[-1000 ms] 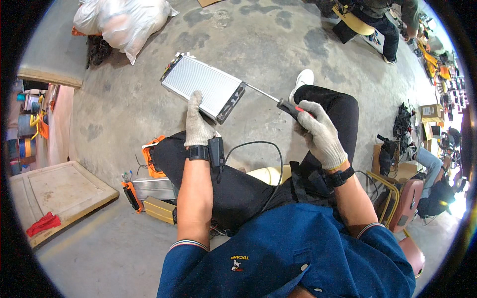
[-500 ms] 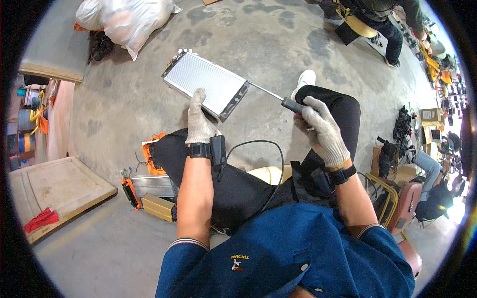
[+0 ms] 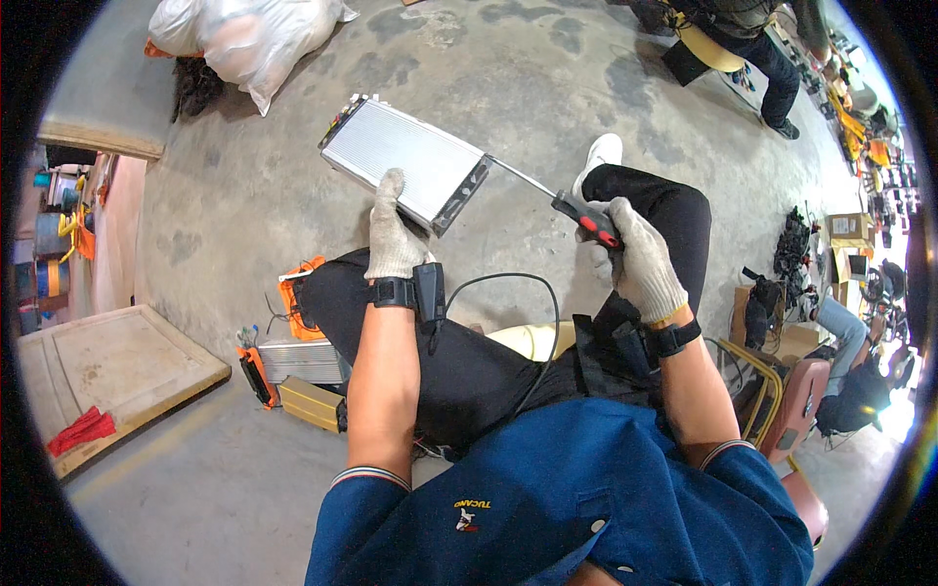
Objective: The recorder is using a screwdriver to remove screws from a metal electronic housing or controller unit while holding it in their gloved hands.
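Note:
A silver finned metal box with a black end plate is held up in front of me, tilted, several small coloured connectors at its far left end. My left hand, in a pale work glove, grips its near edge with the thumb on top. In my gloved right hand is a screwdriver with a black and red handle. Its long shaft reaches left, and the tip meets the upper corner of the black end plate. The right fingers close around the handle, which shows between them.
Beside my left leg lie another finned box, a gold box and an orange-framed part. A wooden panel with a red cloth rests at left. White sacks stand far left; another person sits far right.
My right fingers have shifted on the screwdriver handle, and its red part now shows. The box and my left hand stay nearly where they were.

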A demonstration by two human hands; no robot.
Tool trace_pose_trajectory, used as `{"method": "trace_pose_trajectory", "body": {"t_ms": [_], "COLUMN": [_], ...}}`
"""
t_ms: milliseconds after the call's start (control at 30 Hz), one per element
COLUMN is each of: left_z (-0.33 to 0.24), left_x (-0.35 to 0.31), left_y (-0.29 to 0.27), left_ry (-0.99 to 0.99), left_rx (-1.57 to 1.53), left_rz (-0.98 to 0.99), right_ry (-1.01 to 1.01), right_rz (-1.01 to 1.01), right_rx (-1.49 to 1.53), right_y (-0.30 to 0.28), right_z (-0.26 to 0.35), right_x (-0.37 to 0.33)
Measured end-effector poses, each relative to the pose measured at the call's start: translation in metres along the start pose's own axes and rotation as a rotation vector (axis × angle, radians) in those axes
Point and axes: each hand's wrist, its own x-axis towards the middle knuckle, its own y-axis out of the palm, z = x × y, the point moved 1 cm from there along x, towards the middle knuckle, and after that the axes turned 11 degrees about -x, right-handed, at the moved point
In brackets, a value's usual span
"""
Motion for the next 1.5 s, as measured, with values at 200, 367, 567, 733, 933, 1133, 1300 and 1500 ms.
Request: {"method": "trace_pose_trajectory", "body": {"t_ms": [200,367,567,733,933,1133,1300,1500], "left_z": [-0.001,0.001,0.002,0.000,0.002,0.002,0.005,0.003], "left_x": [-0.004,0.006,0.002,-0.002,0.001,0.004,0.007,0.003], "left_y": [0.008,-0.007,0.001,0.003,0.000,-0.005,-0.005,-0.002], "left_ry": [-0.043,-0.014,-0.012,-0.030,-0.040,-0.039,-0.035,0.002], "left_rx": [-0.028,-0.061,-0.063,-0.066,-0.049,-0.050,-0.077,-0.063], "left_rz": [0.020,0.036,0.060,0.070,0.091,0.094,0.056,0.032], "right_ry": [-0.265,-0.013,-0.283,-0.110,-0.245,-0.108,-0.260,-0.117], "right_rz": [-0.226,0.094,-0.198,-0.030,-0.234,-0.130,-0.244,-0.122], "right_rx": [-0.119,0.005,-0.116,-0.012,-0.072,-0.085,-0.097,-0.037], "right_y": [0.012,-0.008,0.008,0.000,0.014,0.005,0.013,0.006], "right_z": [-0.011,-0.002,-0.012,0.002,-0.011,0.001,-0.007,0.002], "right_x": [0.002,0.002,0.004,-0.003,0.000,-0.005,0.003,0.000]}}
